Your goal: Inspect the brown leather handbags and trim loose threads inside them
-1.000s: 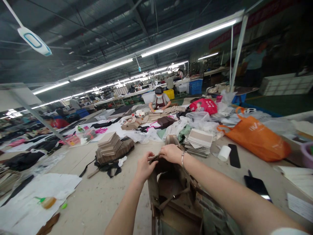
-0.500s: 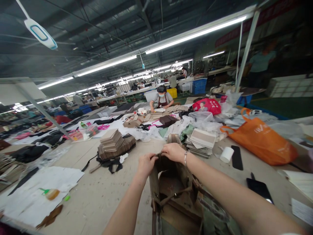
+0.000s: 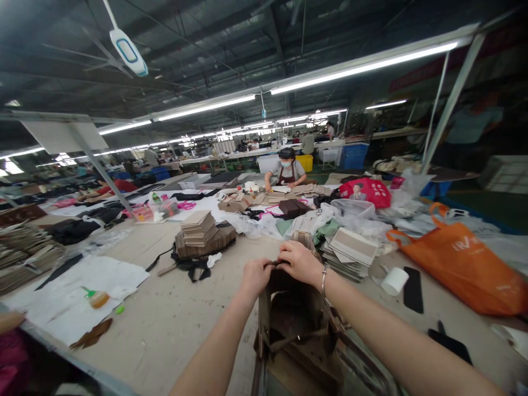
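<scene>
The left hand [image 3: 254, 280], looser-fingered a second ago, now pinches the brown bag [image 3: 303, 366] by its rim close beside the right hand [image 3: 302, 264]; both grips look nearly closed on that edge, seemingly steadying it, the bag below them at the tabletop [image 3: 173, 330]

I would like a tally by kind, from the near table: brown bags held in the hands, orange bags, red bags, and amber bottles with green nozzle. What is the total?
Held brown bag: 1
Orange bag: 1
Red bag: 1
Amber bottle: 1
Total: 4
</scene>
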Motion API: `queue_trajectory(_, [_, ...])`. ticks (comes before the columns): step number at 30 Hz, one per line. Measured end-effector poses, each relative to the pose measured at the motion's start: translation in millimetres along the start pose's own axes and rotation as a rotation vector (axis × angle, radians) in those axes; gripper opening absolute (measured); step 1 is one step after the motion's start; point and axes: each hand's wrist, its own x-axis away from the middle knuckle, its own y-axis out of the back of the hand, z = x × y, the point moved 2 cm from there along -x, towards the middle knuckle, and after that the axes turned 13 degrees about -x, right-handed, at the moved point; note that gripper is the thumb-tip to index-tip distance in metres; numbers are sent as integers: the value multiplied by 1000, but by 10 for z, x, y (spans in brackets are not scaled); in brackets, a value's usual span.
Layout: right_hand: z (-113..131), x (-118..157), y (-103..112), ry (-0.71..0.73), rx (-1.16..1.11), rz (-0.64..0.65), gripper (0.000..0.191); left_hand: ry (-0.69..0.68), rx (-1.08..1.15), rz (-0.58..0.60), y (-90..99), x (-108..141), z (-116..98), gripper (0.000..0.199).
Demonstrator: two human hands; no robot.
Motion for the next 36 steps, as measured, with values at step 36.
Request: queue_trajectory(36, [15, -5, -87, -225, 197, 172, 11, -58, 65, 48, -12, -51, 14, 21])
